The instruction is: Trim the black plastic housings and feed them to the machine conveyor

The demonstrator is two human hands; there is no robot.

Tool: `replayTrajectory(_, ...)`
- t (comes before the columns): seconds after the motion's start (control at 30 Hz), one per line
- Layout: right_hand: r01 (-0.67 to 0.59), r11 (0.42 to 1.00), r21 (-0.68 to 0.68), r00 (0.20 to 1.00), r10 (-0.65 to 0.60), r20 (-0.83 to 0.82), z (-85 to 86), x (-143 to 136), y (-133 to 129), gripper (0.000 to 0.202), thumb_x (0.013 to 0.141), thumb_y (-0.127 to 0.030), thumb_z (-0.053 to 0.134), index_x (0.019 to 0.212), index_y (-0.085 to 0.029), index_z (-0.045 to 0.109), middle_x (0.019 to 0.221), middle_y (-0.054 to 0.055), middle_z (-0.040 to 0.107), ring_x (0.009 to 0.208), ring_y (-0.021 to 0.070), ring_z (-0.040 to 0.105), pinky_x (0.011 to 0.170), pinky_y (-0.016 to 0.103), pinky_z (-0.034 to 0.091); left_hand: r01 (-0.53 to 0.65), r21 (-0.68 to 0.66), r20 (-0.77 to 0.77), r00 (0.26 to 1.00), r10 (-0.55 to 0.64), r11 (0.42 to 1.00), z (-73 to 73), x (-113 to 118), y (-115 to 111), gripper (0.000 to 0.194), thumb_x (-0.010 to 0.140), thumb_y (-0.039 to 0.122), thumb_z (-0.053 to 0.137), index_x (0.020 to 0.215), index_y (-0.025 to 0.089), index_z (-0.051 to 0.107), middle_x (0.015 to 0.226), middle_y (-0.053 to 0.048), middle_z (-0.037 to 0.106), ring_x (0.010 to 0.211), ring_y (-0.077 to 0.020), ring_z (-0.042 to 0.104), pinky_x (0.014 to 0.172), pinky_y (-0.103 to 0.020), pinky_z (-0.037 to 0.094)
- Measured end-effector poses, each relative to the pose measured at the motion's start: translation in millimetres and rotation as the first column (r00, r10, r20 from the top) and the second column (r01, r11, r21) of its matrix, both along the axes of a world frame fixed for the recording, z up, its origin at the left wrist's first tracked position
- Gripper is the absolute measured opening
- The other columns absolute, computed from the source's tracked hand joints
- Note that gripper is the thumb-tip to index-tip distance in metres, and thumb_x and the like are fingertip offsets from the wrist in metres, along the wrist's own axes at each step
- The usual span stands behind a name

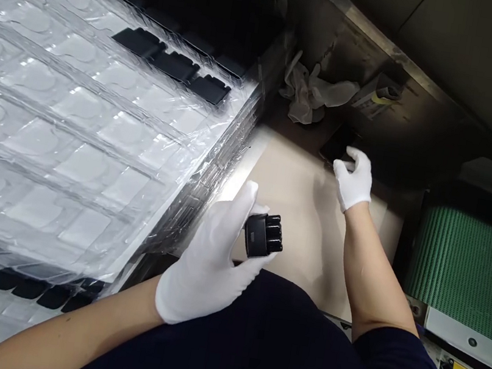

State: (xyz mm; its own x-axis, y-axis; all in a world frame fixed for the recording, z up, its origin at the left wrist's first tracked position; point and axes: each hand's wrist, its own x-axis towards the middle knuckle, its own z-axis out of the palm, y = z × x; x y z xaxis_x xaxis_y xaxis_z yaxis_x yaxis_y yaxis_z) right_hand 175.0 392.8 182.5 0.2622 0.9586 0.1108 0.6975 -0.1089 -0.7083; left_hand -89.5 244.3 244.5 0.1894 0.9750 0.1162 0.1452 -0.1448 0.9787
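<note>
My left hand [217,254], in a white glove, is closed around a small black block [257,236] with several glossy, rounded black ends sticking out on its right. The exact kind of piece does not show. Farther off and to the right is my right hand [354,179], also white-gloved, with thumb and fingers curved apart and nothing visible between them. Just beyond its fingertips lies a flat dark object [340,142], too dim to make out. Both hands are over a beige work surface [292,185].
On the left, clear plastic trays [86,167] with rows of pockets are stacked; several black pieces [175,65] sit in some pockets. Crumpled white gloves [308,92] and a small box [379,96] lie by the metal back wall. A green conveyor belt [474,268] is at right.
</note>
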Motion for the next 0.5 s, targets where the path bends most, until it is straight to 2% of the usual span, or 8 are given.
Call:
replayTrajectory(0.1, -0.043, 0.994, -0.096, 0.995, 0.034, -0.095, -5.0, 4.6, -45.7, 0.048, 0.08, -0.032, 0.059, 0.126, -0.016, 0.057, 0.13, 0.013, 0.059, 0.095, 0.019, 0.064, 0.092, 0.037, 0.053, -0.035, -0.046, 0.072, 0.997, 0.038, 0.998, 3.7, 2.3, -1.7, 0.093, 0.07, 0.006, 0.078, 0.15, 0.027, 0.036, 0.105, -0.006, 0.066, 0.098, -0.0273, 0.058, 0.1, -0.049, 0.04)
replayTrajectory(0.27, -0.063, 0.95, -0.305, 0.962, -0.023, -0.271, -13.2, 15.7, -111.1, 0.05, 0.081, -0.043, 0.063, 0.124, -0.018, 0.059, 0.119, 0.01, 0.066, 0.097, 0.0201, 0.064, 0.091, 0.038, 0.053, -0.024, 0.009, 0.093, 0.995, 0.023, 1.0, 1.3, 1.5, -13.0, 0.09, 0.07, 0.004, 0.077, 0.147, 0.032, 0.04, 0.114, -0.006, 0.065, 0.106, -0.0305, 0.057, 0.106, -0.053, 0.037)
replayTrajectory(0.4, -0.074, 0.932, -0.354, 0.927, -0.066, -0.368, -24.2, 24.8, -148.8, 0.049, 0.08, -0.047, 0.064, 0.119, -0.018, 0.062, 0.125, 0.011, 0.066, 0.099, 0.0199, 0.066, 0.094, 0.039, 0.052, 0.01, 0.085, 0.055, 0.998, -0.015, 0.996, -2.1, -1.4, -22.4, 0.091, 0.071, 0.004, 0.077, 0.146, 0.039, 0.038, 0.123, -0.006, 0.062, 0.114, -0.0314, 0.056, 0.108, -0.053, 0.036)
replayTrajectory(0.5, -0.053, 0.924, -0.378, 0.913, -0.108, -0.393, -34.1, 30.0, -170.2, 0.05, 0.078, -0.051, 0.064, 0.116, -0.019, 0.064, 0.124, 0.012, 0.068, 0.098, 0.021, 0.068, 0.093, 0.041, 0.054, 0.024, 0.146, 0.03, 0.999, -0.029, 0.989, -2.2, -2.7, -27.9, 0.092, 0.072, 0.003, 0.076, 0.148, 0.037, 0.035, 0.126, -0.008, 0.061, 0.116, -0.0326, 0.055, 0.109, -0.054, 0.036)
